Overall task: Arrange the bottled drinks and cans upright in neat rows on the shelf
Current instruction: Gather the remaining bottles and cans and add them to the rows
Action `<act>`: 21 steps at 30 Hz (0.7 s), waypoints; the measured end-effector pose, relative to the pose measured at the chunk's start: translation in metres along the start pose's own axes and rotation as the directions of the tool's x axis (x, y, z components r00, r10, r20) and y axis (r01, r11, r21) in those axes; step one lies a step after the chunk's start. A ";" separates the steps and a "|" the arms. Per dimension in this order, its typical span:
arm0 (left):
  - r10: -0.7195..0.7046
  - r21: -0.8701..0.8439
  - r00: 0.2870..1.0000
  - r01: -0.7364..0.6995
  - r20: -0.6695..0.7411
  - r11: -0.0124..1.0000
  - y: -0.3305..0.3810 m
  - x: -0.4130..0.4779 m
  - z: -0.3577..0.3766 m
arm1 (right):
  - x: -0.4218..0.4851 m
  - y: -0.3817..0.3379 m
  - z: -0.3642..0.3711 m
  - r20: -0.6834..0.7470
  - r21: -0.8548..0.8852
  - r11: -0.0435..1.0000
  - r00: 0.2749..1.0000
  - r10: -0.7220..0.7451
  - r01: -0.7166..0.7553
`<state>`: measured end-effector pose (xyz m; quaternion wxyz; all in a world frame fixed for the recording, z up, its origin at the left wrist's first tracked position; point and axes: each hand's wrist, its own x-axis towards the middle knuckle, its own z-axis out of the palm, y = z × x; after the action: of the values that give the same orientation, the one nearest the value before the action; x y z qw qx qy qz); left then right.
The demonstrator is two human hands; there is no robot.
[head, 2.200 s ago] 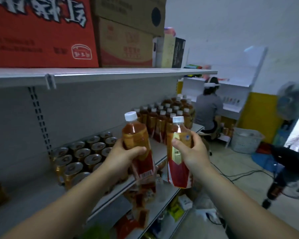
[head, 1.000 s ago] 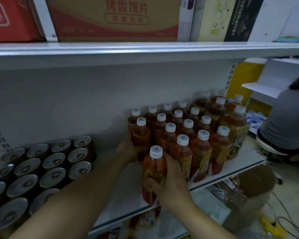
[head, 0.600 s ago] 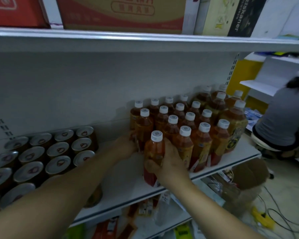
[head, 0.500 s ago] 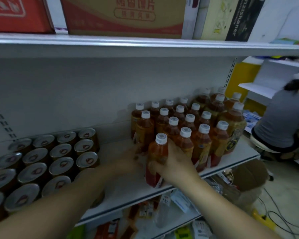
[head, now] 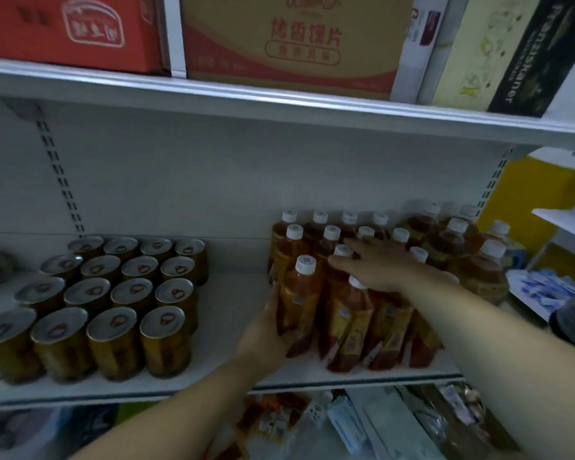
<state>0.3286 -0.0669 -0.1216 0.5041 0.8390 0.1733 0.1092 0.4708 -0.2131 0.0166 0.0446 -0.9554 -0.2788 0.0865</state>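
Our left hand (head: 265,330) grips the front bottle (head: 300,295) low down, palm against its side and fingers curled round it. That bottle stands upright on the shelf (head: 228,313), at the seven o'clock corner of the bottles (head: 349,313). Our right hand (head: 377,264) lies flat across the white caps in the middle of the pack, with fingers straight and spread, holding nothing, and their tips pointing to nine o'clock. The bottles stand upright in tight rows, touching one another, on the right half of the shelf. At nine o'clock of them, across a bare strip of shelf, the cans (head: 113,293) stand in four rows of four, tops up. At twelve o'clock, cartons (head: 289,44) sit on the upper shelf (head: 279,104). At six o'clock, below the shelf edge, we see blurred packets (head: 362,426).
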 end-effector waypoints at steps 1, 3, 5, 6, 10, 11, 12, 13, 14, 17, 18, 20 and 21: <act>-0.005 0.003 1.000 0.005 -0.022 1.000 0.003 0.003 0.004 | 0.002 -0.001 0.001 0.017 -0.017 1.000 1.000 -0.005 0.005; -0.021 -0.021 0.998 0.020 -0.054 1.000 0.008 0.007 0.012 | 0.000 -0.001 0.002 0.013 -0.013 1.000 1.000 -0.022 0.022; -0.031 -0.006 0.994 0.030 -0.108 1.000 0.009 0.016 0.017 | -0.002 0.003 0.001 0.001 -0.002 0.999 0.999 -0.054 0.054; -0.044 -0.003 0.991 0.044 -0.127 0.999 0.009 0.020 0.018 | -0.002 0.005 0.002 -0.007 0.002 0.998 0.998 -0.068 0.068; -0.060 -0.085 0.989 0.049 -0.136 0.995 0.010 0.029 0.016 | 0.004 0.009 0.005 0.004 0.019 0.997 0.997 -0.078 0.077; -0.060 -0.078 0.989 0.050 -0.137 0.996 0.010 0.030 0.016 | 0.005 0.009 0.006 0.007 0.019 0.997 0.997 -0.078 0.078; -0.054 -0.083 0.989 0.043 -0.136 0.996 0.010 0.032 0.016 | 0.004 0.009 0.005 0.004 0.018 0.997 0.997 -0.081 0.081; -0.045 -0.076 0.990 0.036 -0.132 0.996 0.011 0.032 0.017 | 0.004 0.009 0.004 -0.002 0.021 0.996 0.996 -0.085 0.085; -0.038 -0.063 0.992 0.030 -0.124 0.998 0.011 0.033 0.017 | 0.004 0.009 0.004 -0.008 0.027 0.996 0.996 -0.088 0.088; -0.050 -0.077 0.996 0.045 -0.076 0.996 0.020 0.032 0.012 | 0.004 0.009 0.003 0.010 0.041 0.996 0.997 -0.083 0.082; -0.051 -0.085 0.997 0.046 -0.061 0.995 0.022 0.032 0.009 | 0.002 0.008 0.001 0.022 0.050 0.995 0.996 -0.083 0.081; -0.109 -0.051 0.993 0.107 -0.040 0.993 0.034 0.030 -0.004 | -0.002 0.005 -0.007 0.067 0.085 0.992 0.993 -0.097 0.091; -0.154 -0.009 0.988 0.154 -0.033 0.988 0.042 0.026 -0.014 | -0.003 0.003 -0.012 0.100 0.093 0.990 0.989 -0.113 0.104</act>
<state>0.3549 -0.0633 -0.0782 0.5108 0.8196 0.2454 0.0845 0.4724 -0.2173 0.0288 0.0765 -0.9301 -0.3282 0.1464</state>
